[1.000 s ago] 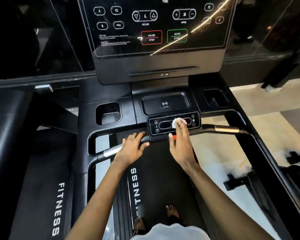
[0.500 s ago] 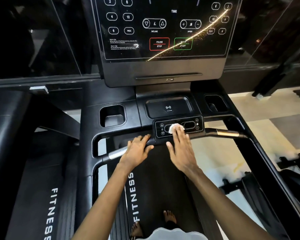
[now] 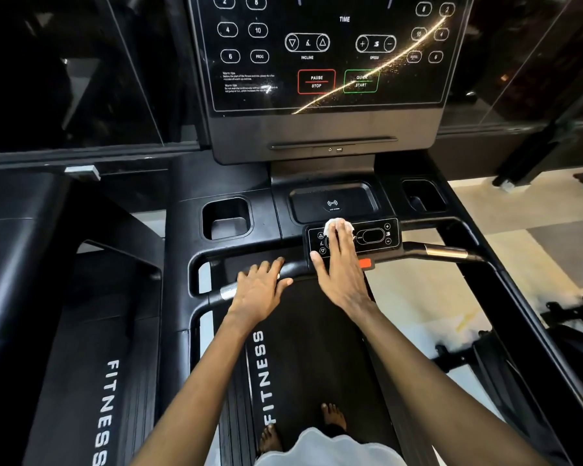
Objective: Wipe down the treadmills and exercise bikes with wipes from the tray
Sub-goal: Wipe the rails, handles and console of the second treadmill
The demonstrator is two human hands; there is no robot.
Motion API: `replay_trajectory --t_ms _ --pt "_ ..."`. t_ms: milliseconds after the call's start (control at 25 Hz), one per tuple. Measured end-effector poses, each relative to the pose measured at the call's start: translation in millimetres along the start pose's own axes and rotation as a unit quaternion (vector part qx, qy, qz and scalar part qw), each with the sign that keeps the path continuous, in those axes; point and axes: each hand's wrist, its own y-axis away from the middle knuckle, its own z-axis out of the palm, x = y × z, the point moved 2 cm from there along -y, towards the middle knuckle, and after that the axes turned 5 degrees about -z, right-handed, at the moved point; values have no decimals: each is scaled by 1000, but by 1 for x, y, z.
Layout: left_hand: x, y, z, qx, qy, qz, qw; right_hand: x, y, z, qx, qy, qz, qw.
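Observation:
I stand on a black treadmill (image 3: 317,348) and look down at its console. My right hand (image 3: 340,267) lies flat with straight fingers and presses a white wipe (image 3: 334,224) onto the left part of the small handlebar control panel (image 3: 372,235). Most of the wipe is hidden under the fingertips. My left hand (image 3: 261,290) rests on the front handlebar (image 3: 445,252), fingers draped over the bar just left of the panel. Above stands the large touch display (image 3: 323,52) with PAUSE STOP and QUICK START buttons.
Two cup holders (image 3: 226,218) (image 3: 421,196) flank a wireless charging tray (image 3: 334,203). A second treadmill (image 3: 91,364) stands close on the left. Light floor (image 3: 535,243) and dark machine parts lie to the right. Glass panels rise behind the console.
My right hand has slid the wipe leftward across the small control panel, from its middle to its left part. The left hand has stayed on the handlebar. The camera has shifted slightly.

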Motion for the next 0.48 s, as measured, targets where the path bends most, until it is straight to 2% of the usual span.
replay_trajectory --t_ms 160,240,480 --pt "1 1 0 9 16 3 1000 -10 22 10 -48 17 -67 996" --pt "0 1 -1 15 16 3 1000 -1 36 9 -44 24 -68 996" --pt "1 1 2 13 17 -11 1000 45 26 -12 29 10 126 992"
